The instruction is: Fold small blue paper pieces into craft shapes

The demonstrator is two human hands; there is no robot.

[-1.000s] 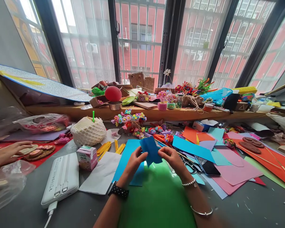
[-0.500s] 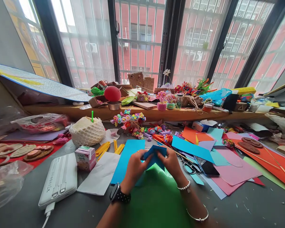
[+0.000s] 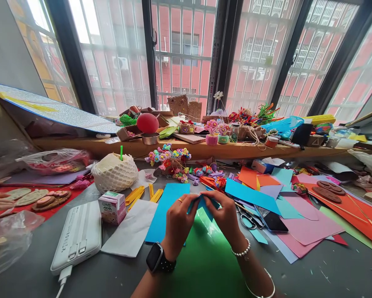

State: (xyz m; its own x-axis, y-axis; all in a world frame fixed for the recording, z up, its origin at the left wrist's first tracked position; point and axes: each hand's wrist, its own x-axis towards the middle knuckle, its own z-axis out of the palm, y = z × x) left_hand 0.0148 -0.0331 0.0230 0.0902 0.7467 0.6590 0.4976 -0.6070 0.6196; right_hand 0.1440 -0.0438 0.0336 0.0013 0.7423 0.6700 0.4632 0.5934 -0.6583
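1. Head view: both bare hands meet over the green mat (image 3: 210,265), the left hand (image 3: 180,218) pinching a blue paper piece (image 3: 207,210) between thumb and fingers.
2. The right hand (image 3: 225,211) pinches that same piece from its other side, fingertips near the left's.
3. Partway along, I'd judge: the piece seems bent into a fold, but fingers hide most of it, and I can't count creases.
4. No finished shape shows; a larger blue sheet (image 3: 161,217) lies flat, partly behind the left hand.
5. Scissors (image 3: 253,223) lie unheld just beyond the right wrist; yellow pieces (image 3: 135,194), apparently already folded, rest farther left.
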